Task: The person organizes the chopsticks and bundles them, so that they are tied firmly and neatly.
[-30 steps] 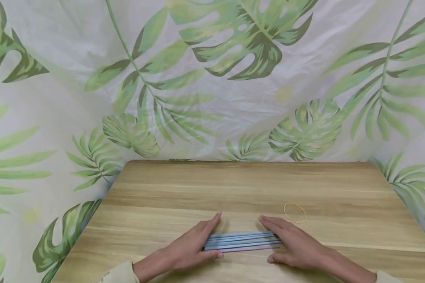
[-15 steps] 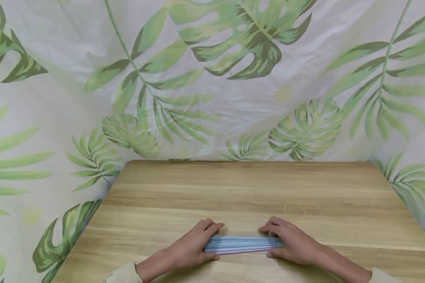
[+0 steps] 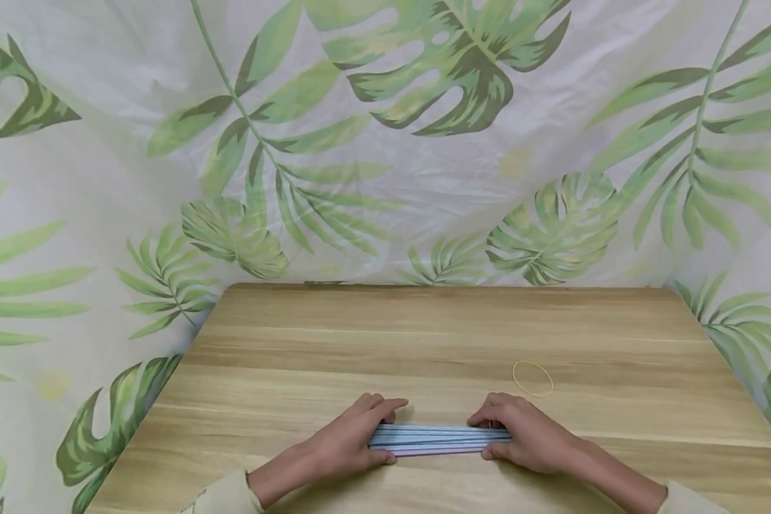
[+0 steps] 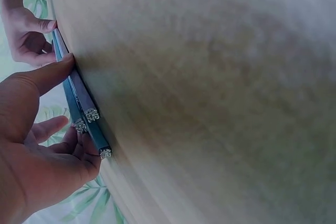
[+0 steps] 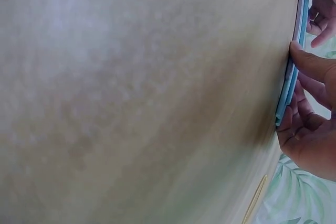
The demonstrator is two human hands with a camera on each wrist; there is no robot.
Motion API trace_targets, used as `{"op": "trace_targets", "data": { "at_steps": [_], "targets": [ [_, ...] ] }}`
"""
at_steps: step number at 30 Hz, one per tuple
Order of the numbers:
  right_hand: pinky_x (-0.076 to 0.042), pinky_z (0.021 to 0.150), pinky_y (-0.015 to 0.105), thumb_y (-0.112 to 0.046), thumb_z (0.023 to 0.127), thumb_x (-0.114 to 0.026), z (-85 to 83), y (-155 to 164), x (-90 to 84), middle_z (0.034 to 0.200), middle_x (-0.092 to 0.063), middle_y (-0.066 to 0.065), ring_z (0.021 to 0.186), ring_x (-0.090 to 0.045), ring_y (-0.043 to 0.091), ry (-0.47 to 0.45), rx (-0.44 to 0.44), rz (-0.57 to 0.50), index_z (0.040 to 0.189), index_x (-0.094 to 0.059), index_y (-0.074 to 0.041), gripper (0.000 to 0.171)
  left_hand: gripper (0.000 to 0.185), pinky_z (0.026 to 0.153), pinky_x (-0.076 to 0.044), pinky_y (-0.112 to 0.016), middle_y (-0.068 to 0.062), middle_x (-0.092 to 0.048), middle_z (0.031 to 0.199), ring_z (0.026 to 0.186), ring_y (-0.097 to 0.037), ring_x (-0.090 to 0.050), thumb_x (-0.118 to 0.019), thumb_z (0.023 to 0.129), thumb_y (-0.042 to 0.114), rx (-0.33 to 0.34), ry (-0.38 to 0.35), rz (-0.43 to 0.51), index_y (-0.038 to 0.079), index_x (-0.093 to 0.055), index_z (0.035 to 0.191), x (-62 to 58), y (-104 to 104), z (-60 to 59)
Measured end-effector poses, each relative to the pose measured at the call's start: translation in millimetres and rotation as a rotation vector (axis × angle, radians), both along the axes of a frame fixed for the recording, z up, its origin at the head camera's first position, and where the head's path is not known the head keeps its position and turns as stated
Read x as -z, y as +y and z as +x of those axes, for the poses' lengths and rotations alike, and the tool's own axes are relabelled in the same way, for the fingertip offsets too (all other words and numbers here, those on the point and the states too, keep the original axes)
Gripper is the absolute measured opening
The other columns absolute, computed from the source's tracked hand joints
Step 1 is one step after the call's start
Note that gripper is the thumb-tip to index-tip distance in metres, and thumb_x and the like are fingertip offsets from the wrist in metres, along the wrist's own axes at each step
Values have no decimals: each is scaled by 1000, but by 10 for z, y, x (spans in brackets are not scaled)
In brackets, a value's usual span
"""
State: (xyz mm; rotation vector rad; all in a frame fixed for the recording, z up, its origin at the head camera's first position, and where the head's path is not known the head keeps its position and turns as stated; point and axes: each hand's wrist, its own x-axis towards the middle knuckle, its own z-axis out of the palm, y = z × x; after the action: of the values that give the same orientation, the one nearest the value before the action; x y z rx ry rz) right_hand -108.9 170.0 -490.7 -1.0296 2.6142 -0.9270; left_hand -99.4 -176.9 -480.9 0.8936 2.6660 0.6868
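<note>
A flat bundle of slim blue chopsticks point(image 3: 440, 437), with a light purple one along its near side, lies crosswise between my two hands. My left hand point(image 3: 352, 439) grips its left end, thumb on the near side and fingers round the far side, the index finger held out straight. At the other end my right hand point(image 3: 532, 433) pinches the bundle between thumb and curled fingers. Square, silver-patterned chopstick ends point(image 4: 92, 114) stick out unevenly past my left thumb in the left wrist view. My palms cover both ends in the head view.
A thin yellow rubber band point(image 3: 532, 378) lies on the wooden table point(image 3: 334, 343), beyond my right hand. A leaf-printed cloth point(image 3: 385, 143) hangs behind the table and along both sides.
My fingers have curled in from a more outstretched pose and taken hold of both ends. The chopsticks lie closer together. The head view has tilted slightly; the rubber band stays on the table.
</note>
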Motion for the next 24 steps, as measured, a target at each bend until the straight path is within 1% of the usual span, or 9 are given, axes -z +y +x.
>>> {"op": "trace_targets", "data": {
  "at_steps": [5, 10, 11, 18, 24],
  "targets": [
    [-50, 82, 23, -22, 88, -90, 30, 3, 8, 104, -65, -17, 96, -57, -2, 9, 13, -30, 118, -80, -18, 32, 77, 98, -50, -29, 8, -60, 119, 112, -8, -51, -89, 90, 30, 4, 11, 16, 14, -53, 156, 9, -4, 6],
    [-50, 82, 24, -22, 87, -90, 40, 7, 17, 103, -64, -19, 95, -56, -3, 29, 15, -55, 115, -78, -23, 31, 74, 93, -50, -24, 9, -60, 119, 104, -3, -53, -89, 91, 28, 2, -8, 48, 15, -55, 154, 34, -7, 14],
    [-50, 82, 24, -21, 88, -90, 38, 9, 14, 103, -64, -19, 94, -56, -3, 21, 16, -59, 115, -78, -24, 30, 73, 92, -50, -23, 9, -61, 119, 103, -3, -53, -89, 91, 28, 3, -13, 56, 14, -55, 154, 37, -8, 16],
    [-55, 79, 24, -19, 88, -91, 11, 5, 7, 103, -71, -15, 91, -59, -4, -32, 7, -107, 112, -75, -22, 29, 66, 95, -51, -25, 8, -64, 120, 109, -6, -55, -87, 93, 27, 10, -18, 74, 15, -58, 152, 68, -19, 25],
    [-55, 78, 23, -22, 87, -91, 0, 5, 5, 102, -71, -15, 89, -59, -5, -60, 13, -108, 113, -77, -19, 30, 59, 93, -50, -24, 11, -64, 118, 108, -4, -53, -87, 93, 27, 10, -28, 83, 18, -64, 147, 62, -20, 32]
  ]
}}
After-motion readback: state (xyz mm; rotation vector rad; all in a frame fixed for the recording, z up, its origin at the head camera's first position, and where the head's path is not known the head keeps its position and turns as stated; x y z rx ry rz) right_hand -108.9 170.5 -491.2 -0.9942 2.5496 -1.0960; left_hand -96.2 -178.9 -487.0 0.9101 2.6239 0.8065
